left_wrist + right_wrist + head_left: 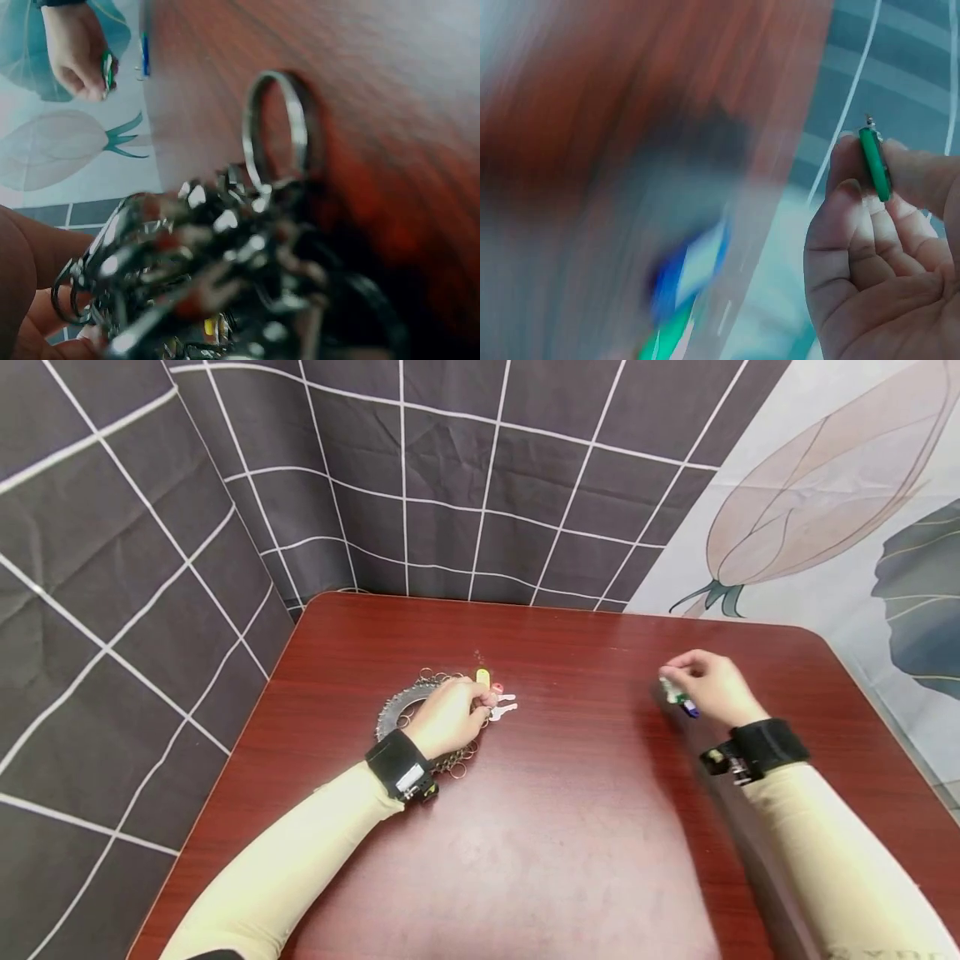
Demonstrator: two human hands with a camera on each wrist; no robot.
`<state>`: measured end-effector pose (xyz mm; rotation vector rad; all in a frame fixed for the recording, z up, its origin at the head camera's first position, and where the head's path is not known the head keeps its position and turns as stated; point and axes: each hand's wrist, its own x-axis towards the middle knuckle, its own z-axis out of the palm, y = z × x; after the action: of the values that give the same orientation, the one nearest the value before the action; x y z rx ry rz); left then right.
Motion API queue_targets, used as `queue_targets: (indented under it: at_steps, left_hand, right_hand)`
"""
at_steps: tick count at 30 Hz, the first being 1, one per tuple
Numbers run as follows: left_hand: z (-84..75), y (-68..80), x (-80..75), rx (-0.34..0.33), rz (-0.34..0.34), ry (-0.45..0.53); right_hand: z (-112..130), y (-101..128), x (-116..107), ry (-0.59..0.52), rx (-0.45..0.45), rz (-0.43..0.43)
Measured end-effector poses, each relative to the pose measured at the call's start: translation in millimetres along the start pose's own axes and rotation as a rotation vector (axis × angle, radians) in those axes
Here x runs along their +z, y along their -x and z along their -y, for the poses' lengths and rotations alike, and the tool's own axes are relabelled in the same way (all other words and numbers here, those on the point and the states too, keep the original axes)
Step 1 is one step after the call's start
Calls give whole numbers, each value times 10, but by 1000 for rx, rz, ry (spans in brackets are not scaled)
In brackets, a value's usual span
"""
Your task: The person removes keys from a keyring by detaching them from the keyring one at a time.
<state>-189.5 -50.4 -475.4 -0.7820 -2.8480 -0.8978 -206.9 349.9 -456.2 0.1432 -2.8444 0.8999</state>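
Toward the table's left side, my left hand (448, 717) grips a large metal key ring (390, 714) hung with several small split rings. Beside its fingertips are a yellow tag (483, 677), a red tag (497, 688) and silver keys (504, 710). In the left wrist view the metal rings (247, 247) fill the foreground, blurred, hiding much of the grip. Over at the right, my right hand (712, 687) pinches a small green key tag (876, 165) between thumb and finger. Near it are a blue tag (697, 270) and another green piece (667, 337), both blurred.
The reddish-brown wooden table (570, 793) reaches back to a dark cloth (450, 485) with a white grid. A pale cloth printed with a flower (810, 518) hangs at the right.
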Motion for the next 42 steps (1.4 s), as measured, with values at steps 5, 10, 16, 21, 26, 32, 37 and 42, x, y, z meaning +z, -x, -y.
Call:
queue_targets:
  at_steps: [5, 10, 16, 21, 26, 32, 37, 42]
  left_hand:
    - [58, 32, -7, 6, 10, -10]
    - [80, 49, -8, 2, 26, -10]
    - [104, 65, -10, 6, 34, -14]
    - [98, 72, -12, 14, 29, -10]
    - [83, 100, -17, 9, 40, 2]
    - [101, 116, -4, 18, 25, -7]
    - [91, 127, -25, 22, 30, -1]
    - [111, 133, -29, 21, 31, -2]
  right_hand:
    - [-434, -9, -387, 91, 153, 25]
    - [-635, 17, -541, 140, 218, 80]
    - [-737, 36, -564, 155, 238, 127]
    - [-797, 19, -521, 135, 257, 133]
    - [-847, 4, -469, 127, 262, 140]
    - [-838, -11, -429, 138, 269, 121]
    - [-786, -20, -394, 145, 270, 112]
    - [-701, -35, -361, 138, 260, 62]
